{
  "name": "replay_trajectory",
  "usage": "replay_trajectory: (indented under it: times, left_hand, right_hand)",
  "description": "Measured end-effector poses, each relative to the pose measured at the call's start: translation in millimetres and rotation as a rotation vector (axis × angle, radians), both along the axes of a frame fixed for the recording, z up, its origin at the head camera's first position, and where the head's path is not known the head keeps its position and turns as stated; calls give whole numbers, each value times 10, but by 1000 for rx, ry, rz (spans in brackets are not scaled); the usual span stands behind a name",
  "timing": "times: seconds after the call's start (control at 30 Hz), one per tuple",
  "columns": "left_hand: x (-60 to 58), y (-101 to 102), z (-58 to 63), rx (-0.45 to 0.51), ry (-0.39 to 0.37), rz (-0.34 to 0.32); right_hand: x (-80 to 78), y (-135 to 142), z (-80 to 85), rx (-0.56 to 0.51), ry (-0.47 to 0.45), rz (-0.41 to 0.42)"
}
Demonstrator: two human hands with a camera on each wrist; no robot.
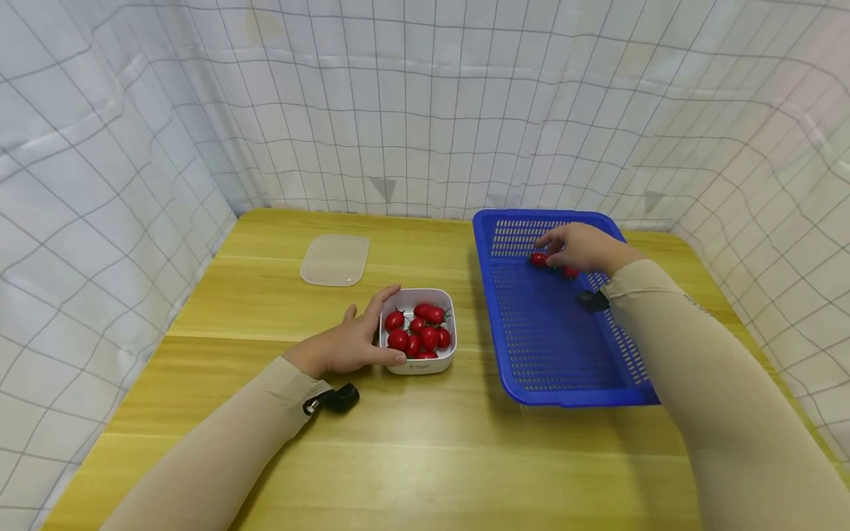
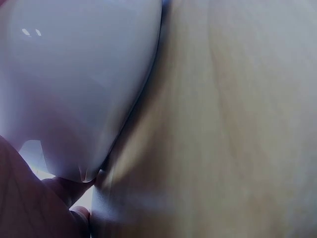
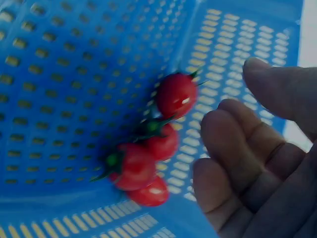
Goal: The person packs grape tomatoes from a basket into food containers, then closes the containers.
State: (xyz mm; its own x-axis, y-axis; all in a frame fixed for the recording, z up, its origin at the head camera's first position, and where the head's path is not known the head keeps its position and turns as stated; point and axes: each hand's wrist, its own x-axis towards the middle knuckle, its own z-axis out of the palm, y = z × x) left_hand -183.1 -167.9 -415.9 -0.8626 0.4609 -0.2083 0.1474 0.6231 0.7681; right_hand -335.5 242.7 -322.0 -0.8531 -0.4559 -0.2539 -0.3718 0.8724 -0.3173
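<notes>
Picking, we judge: our right hand [image 1: 584,248], fingers [image 3: 223,139] parted and empty, hovers by tomatoes [image 3: 132,168] at the basket's [image 1: 578,397] twelve o'clock; our left hand [image 1: 352,342] grips the tub [image 1: 434,366] at nine; a pinch seems due.

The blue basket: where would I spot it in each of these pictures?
Head: right of centre, the blue basket sits on the wooden table.
Left wrist: not in it; the white container and table top show instead.
Right wrist: it fills most of the picture, behind the tomatoes and fingers.
Shared landmark: the right hand beside tomatoes, in the head and right wrist views only.
</notes>
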Motion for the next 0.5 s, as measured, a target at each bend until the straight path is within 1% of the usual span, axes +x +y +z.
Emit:
replay_trajectory:
  times: [0.07, 0.17, 0.23, 0.33, 0.5]
  left_hand:
    - [2, 0, -6, -3, -5, 6]
    - [-4, 2, -11, 3, 2, 0]
    - [-10, 3, -11, 8, 9, -9]
    - [-13, 3, -8, 10, 12, -15]
    - [-9, 7, 3, 5, 7, -11]
  right_hand:
    - [-21, 45, -42, 3, -34, -14]
    - [-48, 103, -89, 19, -52, -40]
    - [-63, 140, -116, 31, -41, -53]
    - [-83, 183, -159, 46, -16, -42]
    - [-91, 207, -266, 32, -29, -47]
